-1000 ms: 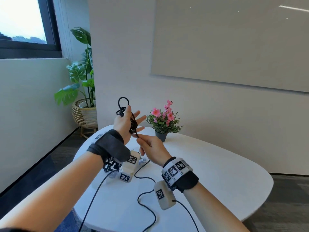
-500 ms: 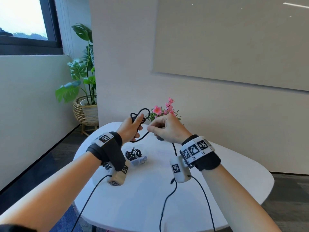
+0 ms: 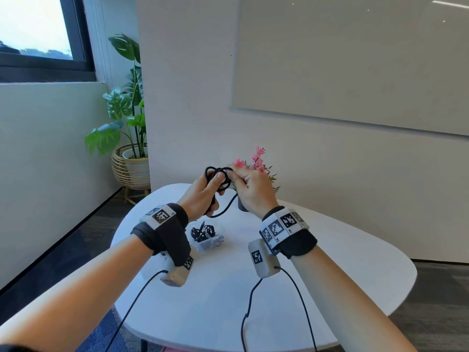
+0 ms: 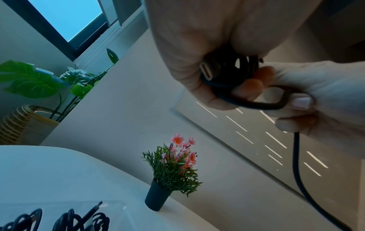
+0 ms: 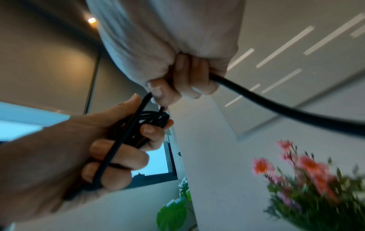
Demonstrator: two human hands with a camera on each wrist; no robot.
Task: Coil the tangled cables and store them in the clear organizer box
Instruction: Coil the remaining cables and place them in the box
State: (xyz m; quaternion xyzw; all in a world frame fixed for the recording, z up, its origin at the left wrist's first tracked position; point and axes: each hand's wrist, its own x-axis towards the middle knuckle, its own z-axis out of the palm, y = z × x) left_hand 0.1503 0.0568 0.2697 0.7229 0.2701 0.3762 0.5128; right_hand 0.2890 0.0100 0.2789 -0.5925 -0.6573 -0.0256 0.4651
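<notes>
A black cable [image 3: 217,174] is bunched in loops in my left hand [image 3: 205,193], held above the far side of the white table [image 3: 317,275]. Its silver plug [image 4: 207,71] shows under my left palm. My right hand [image 3: 250,189] pinches a strand of the same cable [image 5: 256,96] right beside the loops, and a slack length hangs below both hands. The clear organizer box [image 3: 206,237] sits on the table under my left wrist, with coiled black cables [image 4: 79,222] inside.
A small pot of pink flowers [image 3: 256,168] stands just behind my right hand. A large leafy plant in a wicker basket [image 3: 130,168] is on the floor at the left by the window. Thin black wires [image 3: 251,301] run from my wrist cameras toward the table's near edge.
My left hand dropped from a raised, spread pose and curled round the loops. My right hand rose from below the left to level with it, bringing a further length of cable to the bundle.
</notes>
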